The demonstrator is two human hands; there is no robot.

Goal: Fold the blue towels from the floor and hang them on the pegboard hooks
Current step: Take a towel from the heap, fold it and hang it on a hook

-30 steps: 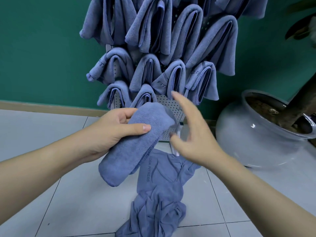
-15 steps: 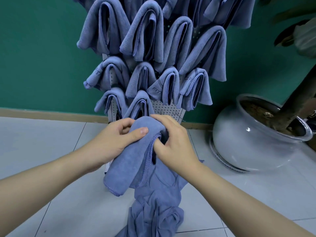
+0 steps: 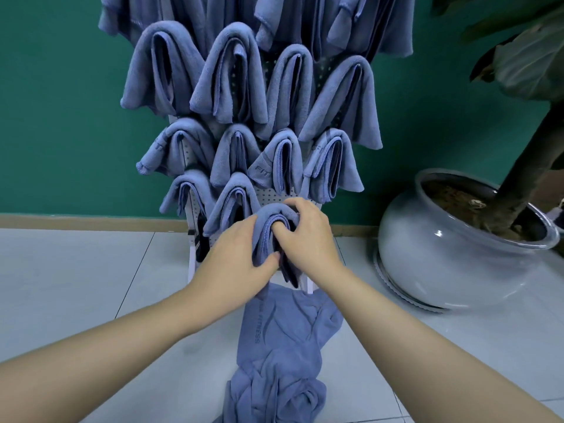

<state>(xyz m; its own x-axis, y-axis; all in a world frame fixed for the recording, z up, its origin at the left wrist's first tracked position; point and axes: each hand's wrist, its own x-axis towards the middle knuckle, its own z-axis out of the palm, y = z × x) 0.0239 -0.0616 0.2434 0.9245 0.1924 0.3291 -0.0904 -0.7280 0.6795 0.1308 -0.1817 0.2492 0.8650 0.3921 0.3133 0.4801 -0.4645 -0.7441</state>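
To your right, a rounded, glossy pale-grey ceramic planter (image 3: pixel 433 254) stood on the light tiled floor (image 3: pixel 76 279), holding soil and a thick dark trunk (image 3: pixel 531 166). Behind ran a green wall (image 3: pixel 61 102) with a tan baseboard (image 3: pixel 76 221).

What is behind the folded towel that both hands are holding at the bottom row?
Behind the folded towel, gripped by the left hand and right hand, the white pegboard shows just above it. Whether a hook sits behind the towel cannot be seen; cloth and fingers cover it.
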